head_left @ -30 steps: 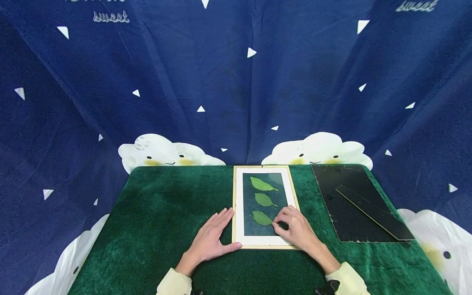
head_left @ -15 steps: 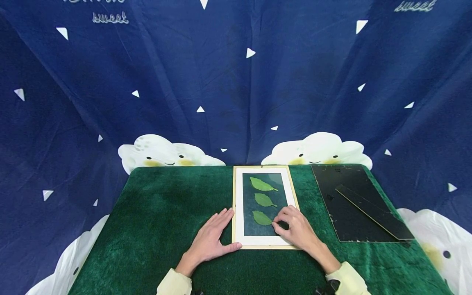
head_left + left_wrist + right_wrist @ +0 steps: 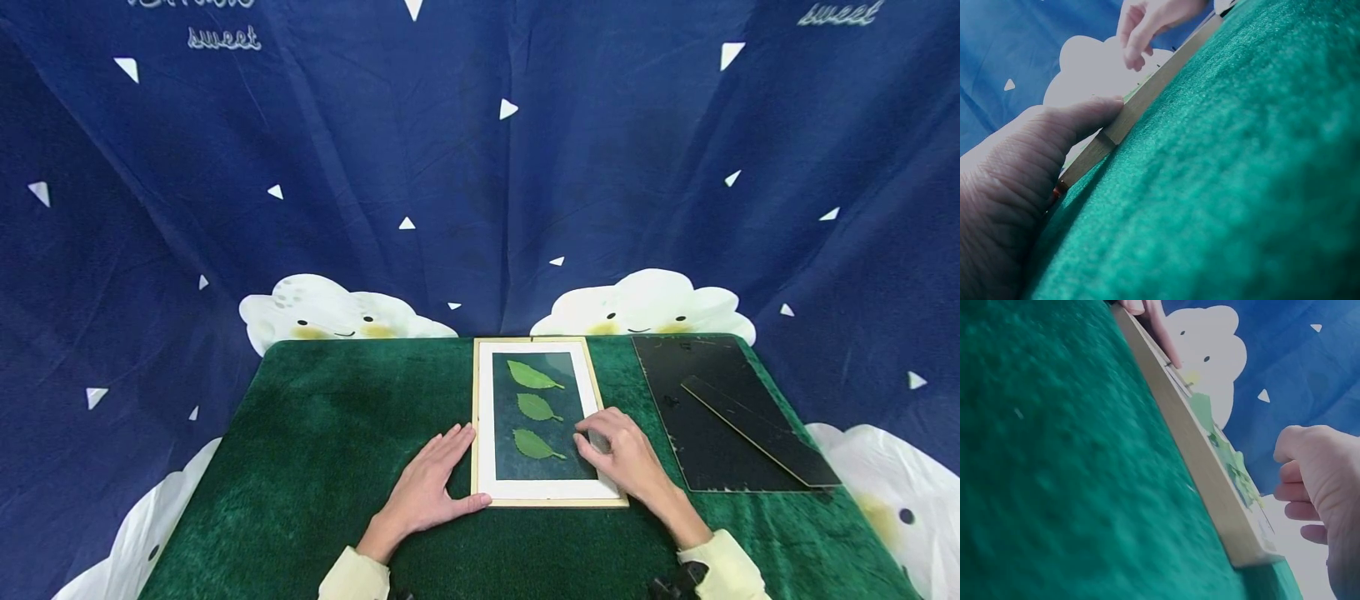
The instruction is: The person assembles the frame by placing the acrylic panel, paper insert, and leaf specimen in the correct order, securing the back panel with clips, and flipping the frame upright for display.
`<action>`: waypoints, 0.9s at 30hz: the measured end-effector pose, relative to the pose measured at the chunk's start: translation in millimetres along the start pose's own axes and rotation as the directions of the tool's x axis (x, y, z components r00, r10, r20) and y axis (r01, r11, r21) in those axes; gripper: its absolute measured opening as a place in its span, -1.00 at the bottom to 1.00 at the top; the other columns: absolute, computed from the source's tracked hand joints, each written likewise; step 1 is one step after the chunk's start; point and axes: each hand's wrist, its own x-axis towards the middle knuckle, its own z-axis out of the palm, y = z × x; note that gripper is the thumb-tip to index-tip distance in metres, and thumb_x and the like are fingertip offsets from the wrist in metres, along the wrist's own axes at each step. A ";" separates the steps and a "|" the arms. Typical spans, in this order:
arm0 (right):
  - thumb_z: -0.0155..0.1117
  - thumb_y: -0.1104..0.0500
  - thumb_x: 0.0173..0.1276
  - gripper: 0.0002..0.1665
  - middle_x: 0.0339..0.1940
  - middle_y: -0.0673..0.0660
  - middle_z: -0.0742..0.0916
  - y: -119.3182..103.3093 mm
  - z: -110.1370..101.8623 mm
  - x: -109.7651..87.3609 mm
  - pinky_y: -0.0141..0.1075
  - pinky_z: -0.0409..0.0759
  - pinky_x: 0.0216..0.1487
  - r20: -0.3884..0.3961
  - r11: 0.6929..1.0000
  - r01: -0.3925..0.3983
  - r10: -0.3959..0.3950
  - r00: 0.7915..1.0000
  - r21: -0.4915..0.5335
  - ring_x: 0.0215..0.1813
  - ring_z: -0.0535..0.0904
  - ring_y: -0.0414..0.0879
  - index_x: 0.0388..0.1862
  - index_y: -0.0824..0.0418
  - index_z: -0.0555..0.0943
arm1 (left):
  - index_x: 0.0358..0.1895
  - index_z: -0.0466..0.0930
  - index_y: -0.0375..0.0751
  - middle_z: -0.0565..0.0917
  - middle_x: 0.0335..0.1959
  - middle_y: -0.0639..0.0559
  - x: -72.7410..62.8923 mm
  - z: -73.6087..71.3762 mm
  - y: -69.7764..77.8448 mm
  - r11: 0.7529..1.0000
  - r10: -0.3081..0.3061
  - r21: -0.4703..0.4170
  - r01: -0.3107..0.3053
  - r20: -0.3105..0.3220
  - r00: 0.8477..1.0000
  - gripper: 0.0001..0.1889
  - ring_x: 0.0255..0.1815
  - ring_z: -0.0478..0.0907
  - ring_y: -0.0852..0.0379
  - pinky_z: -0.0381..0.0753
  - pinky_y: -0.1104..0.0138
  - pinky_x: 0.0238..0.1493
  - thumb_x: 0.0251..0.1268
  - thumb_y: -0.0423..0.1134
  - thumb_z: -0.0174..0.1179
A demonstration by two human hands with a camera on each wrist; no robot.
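A pale wooden picture frame (image 3: 555, 503) lies flat on the green cloth, with a white mat (image 3: 486, 417) around a dark panel. On the panel, three green leaves form a column: a long one (image 3: 531, 375) at the far end, a smaller one (image 3: 536, 407) in the middle and a serrated one (image 3: 534, 444) nearest. My left hand (image 3: 429, 485) rests at the frame's left side, fingers extended along the edge and thumb on the near corner. Over the frame's right edge hovers my right hand (image 3: 628, 457), fingers loosely bent with nothing between them, apart from the nearest leaf's stem.
To the right lies a black backing board (image 3: 705, 462) with its stand strip (image 3: 750, 429) slanting across it. Green velvety cloth (image 3: 360, 400) covers the table. Behind it hangs a blue curtain (image 3: 450, 150) with white triangles and clouds.
My right hand has let go of the nearest leaf's stem and moved right, with thumb and fingertips parted. The left hand and the leaves stay in place.
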 end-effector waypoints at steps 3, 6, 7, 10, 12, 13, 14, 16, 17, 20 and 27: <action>0.51 0.17 0.32 -0.82 -0.16 0.01 0.81 6.4 -7.3 0.3 -0.21 0.59 -0.29 -0.007 1.000 -0.024 0.023 1.000 -0.007 -0.19 0.65 -0.13 -0.12 0.17 0.81 | 0.71 0.03 0.08 0.09 0.70 0.21 -0.3 -0.7 0.7 1.000 -0.003 -0.004 0.003 0.004 1.000 0.15 0.72 -0.06 0.22 -0.01 0.12 0.67 0.17 0.67 0.05; 0.50 0.19 0.33 -0.76 -0.10 0.10 0.82 14.0 -15.8 0.8 -0.05 0.70 -0.16 -0.023 0.999 -0.044 0.043 0.999 -0.019 -0.08 0.73 -0.01 -0.05 0.22 0.80 | 0.71 0.03 0.07 0.09 0.70 0.20 -0.4 -1.1 0.7 1.000 -0.001 -0.005 0.001 0.004 1.000 0.15 0.72 -0.06 0.21 -0.01 0.12 0.67 0.17 0.66 0.06; 0.50 0.20 0.33 -0.74 -0.07 0.12 0.82 16.8 -18.7 1.0 0.02 0.71 -0.11 -0.026 0.998 -0.053 0.052 0.998 -0.025 -0.03 0.74 0.03 -0.03 0.24 0.80 | 0.71 0.03 0.07 0.09 0.70 0.20 -0.3 -1.0 0.6 1.000 0.000 -0.003 0.000 0.003 1.000 0.15 0.72 -0.06 0.22 -0.01 0.12 0.67 0.17 0.67 0.06; 0.49 0.21 0.33 -0.70 -0.03 0.19 0.82 27.5 -26.1 -0.3 0.16 0.69 0.00 -0.046 0.996 -0.077 0.075 0.996 -0.037 0.05 0.74 0.15 0.02 0.27 0.78 | 0.71 0.02 0.08 0.08 0.70 0.21 -0.1 -0.3 -0.5 1.000 0.004 0.002 -0.004 0.002 1.000 0.16 0.72 -0.06 0.22 0.00 0.12 0.67 0.17 0.67 0.04; 0.49 0.22 0.33 -0.68 -0.01 0.22 0.82 35.9 -30.8 -2.0 0.20 0.66 0.02 -0.059 0.994 -0.100 0.097 0.994 -0.051 0.07 0.74 0.20 0.04 0.28 0.78 | 0.72 0.02 0.08 0.08 0.70 0.22 0.1 0.2 -1.0 1.000 0.003 0.003 -0.003 0.003 1.000 0.16 0.72 -0.07 0.23 -0.01 0.13 0.67 0.17 0.68 0.04; 0.49 0.22 0.33 -0.67 -0.01 0.24 0.82 40.2 -33.4 -3.1 0.22 0.65 0.03 -0.067 0.992 -0.111 0.107 0.992 -0.057 0.08 0.73 0.22 0.05 0.28 0.78 | 0.72 0.02 0.08 0.08 0.70 0.22 0.2 0.3 -1.1 1.000 0.003 0.001 -0.003 0.002 1.000 0.16 0.72 -0.06 0.23 -0.01 0.13 0.67 0.17 0.68 0.04; 0.49 0.22 0.33 -0.67 0.00 0.25 0.82 44.6 -36.0 -4.3 0.23 0.64 0.04 -0.074 0.990 -0.123 0.118 0.990 -0.064 0.08 0.73 0.23 0.06 0.28 0.77 | 0.72 0.02 0.09 0.08 0.70 0.22 0.4 0.2 -1.1 1.000 0.003 0.001 -0.003 0.001 1.000 0.16 0.72 -0.06 0.22 -0.01 0.13 0.67 0.16 0.68 0.03; 0.49 0.21 0.32 -0.65 0.01 0.27 0.81 53.8 -41.2 -6.8 0.24 0.63 0.04 -0.086 0.986 -0.147 0.140 0.986 -0.077 0.09 0.72 0.25 0.07 0.29 0.77 | 0.72 0.02 0.09 0.08 0.70 0.22 0.6 0.2 -1.0 1.000 0.003 0.001 -0.003 0.000 1.000 0.16 0.72 -0.06 0.22 -0.01 0.12 0.67 0.17 0.68 0.03; 0.48 0.21 0.32 -0.64 0.01 0.28 0.81 58.5 -43.6 -8.3 0.24 0.62 0.05 -0.092 0.984 -0.158 0.150 0.984 -0.085 0.09 0.72 0.26 0.08 0.30 0.76 | 0.72 0.02 0.09 0.08 0.70 0.22 0.7 0.1 -1.0 1.000 0.003 -0.001 -0.003 -0.001 1.000 0.15 0.72 -0.06 0.22 -0.01 0.12 0.67 0.17 0.68 0.04; 0.47 0.21 0.33 -0.61 0.05 0.34 0.79 72.2 -50.1 -13.7 0.26 0.58 0.09 -0.105 0.975 -0.197 0.186 0.977 -0.105 0.11 0.69 0.31 0.11 0.33 0.74 | 0.71 0.03 0.09 0.09 0.70 0.22 0.7 -0.1 -0.8 1.000 0.004 -0.002 -0.004 -0.003 1.000 0.15 0.72 -0.06 0.22 -0.01 0.13 0.67 0.17 0.67 0.04; 0.44 0.20 0.36 -0.54 0.17 0.49 0.70 99.6 -63.3 -31.4 0.36 0.48 0.16 -0.096 0.938 -0.311 0.299 0.950 -0.153 0.21 0.58 0.47 0.19 0.38 0.67 | 0.71 0.02 0.08 0.08 0.70 0.22 0.2 -0.1 -0.1 1.000 0.005 -0.005 -0.005 0.003 1.000 0.15 0.72 -0.07 0.23 -0.02 0.13 0.67 0.17 0.67 0.05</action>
